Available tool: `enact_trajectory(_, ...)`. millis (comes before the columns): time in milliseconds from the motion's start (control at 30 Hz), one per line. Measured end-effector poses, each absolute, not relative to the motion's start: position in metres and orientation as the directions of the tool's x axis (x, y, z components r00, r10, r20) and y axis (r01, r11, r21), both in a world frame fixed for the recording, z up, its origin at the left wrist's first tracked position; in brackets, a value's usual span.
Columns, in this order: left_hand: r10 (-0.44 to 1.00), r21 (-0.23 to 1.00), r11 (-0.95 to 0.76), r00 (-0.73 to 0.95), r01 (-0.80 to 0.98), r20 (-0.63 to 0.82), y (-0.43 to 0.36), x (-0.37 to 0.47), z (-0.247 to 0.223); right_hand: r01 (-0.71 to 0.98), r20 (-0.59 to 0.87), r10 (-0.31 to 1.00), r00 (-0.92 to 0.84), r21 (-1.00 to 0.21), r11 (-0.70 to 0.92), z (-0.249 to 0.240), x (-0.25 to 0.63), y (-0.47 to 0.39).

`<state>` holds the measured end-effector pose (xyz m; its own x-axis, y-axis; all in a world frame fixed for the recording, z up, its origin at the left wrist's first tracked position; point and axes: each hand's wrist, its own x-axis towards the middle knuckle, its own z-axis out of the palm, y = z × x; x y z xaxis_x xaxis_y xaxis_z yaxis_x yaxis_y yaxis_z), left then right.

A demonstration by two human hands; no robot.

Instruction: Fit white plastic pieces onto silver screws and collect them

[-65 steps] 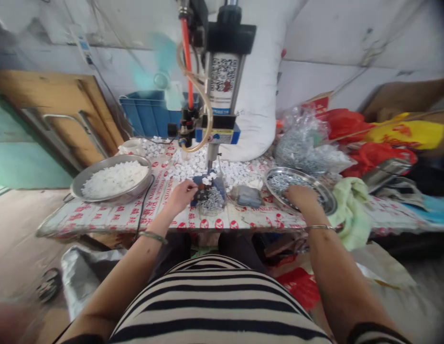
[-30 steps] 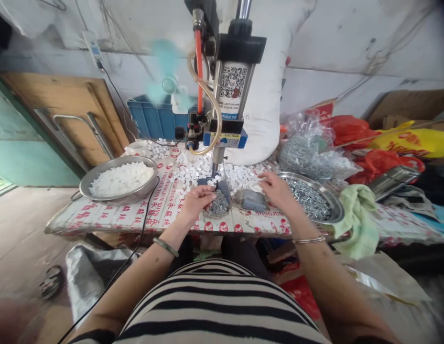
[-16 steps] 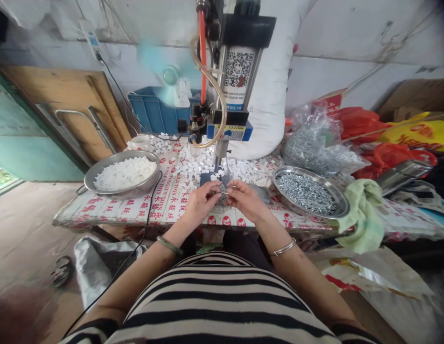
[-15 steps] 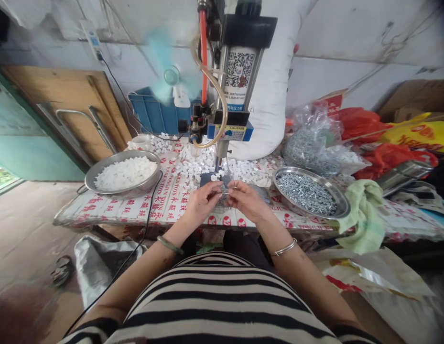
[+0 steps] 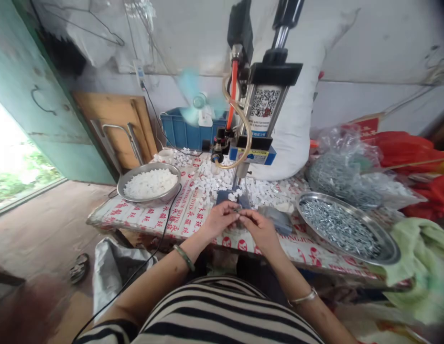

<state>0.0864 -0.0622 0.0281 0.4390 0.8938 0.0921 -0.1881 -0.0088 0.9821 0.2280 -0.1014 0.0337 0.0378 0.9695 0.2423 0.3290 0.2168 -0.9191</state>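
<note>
My left hand (image 5: 222,219) and my right hand (image 5: 257,228) meet fingertip to fingertip just in front of the press base (image 5: 225,196). Both are closed in a pinch. A small dark grey sliver (image 5: 238,209) shows between the fingertips, too small and blurred to name. Above stands the pneumatic press (image 5: 263,107), its ram pointing down at the blue base. White plastic pieces (image 5: 236,195) lie on the base, close beyond my fingers. Right of my right hand, a metal bowl (image 5: 390,241) holds many small metal pins (image 5: 338,227).
A steel bowl (image 5: 177,184) of white pieces stands at the left. More white pieces (image 5: 211,179) are scattered around the press. Behind are a blue crate (image 5: 178,134) and a spinning fan (image 5: 199,101). A plastic bag of metal parts (image 5: 340,177) and a green cloth (image 5: 418,258) lie right.
The camera view has swung, so the scene sits further right and lower. My hands stay pinched together before the press; the thin shiny piece seen between them earlier is now mostly hidden.
</note>
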Motion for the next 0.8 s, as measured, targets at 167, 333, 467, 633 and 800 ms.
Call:
enact_trajectory(167, 0.887, 0.979, 0.121, 0.460, -0.163, -0.033, -0.056, 0.090, 0.031, 0.386, 0.269, 0.963, 0.024, -0.891, 0.239, 0.026, 0.235, -0.095)
enact_trajectory(333, 0.895, 0.973, 0.117, 0.446, -0.201, -0.015, -0.053, 0.096, 0.039, 0.359, 0.310, 0.949, 0.049, -0.893, 0.273, 0.032, 0.234, -0.092)
enact_trajectory(467, 0.886, 0.970, 0.140, 0.463, -0.198, -0.033, -0.050, 0.098, 0.042, 0.397, 0.316, 0.944, 0.094, -0.882, 0.255, 0.034, 0.233, -0.095)
enact_trajectory(633, 0.894, 0.967, 0.125, 0.447, -0.220, -0.014, -0.047, 0.102, 0.041, 0.498, 0.412, 0.904, 0.117, -0.812, 0.305, 0.035, 0.237, -0.096)
enact_trajectory(800, 0.927, 0.958, 0.091, 0.374, -0.272, 0.018, -0.056, 0.110, 0.038, 0.518, 0.473, 0.873, 0.117, -0.779, 0.353, 0.043, 0.237, -0.097)
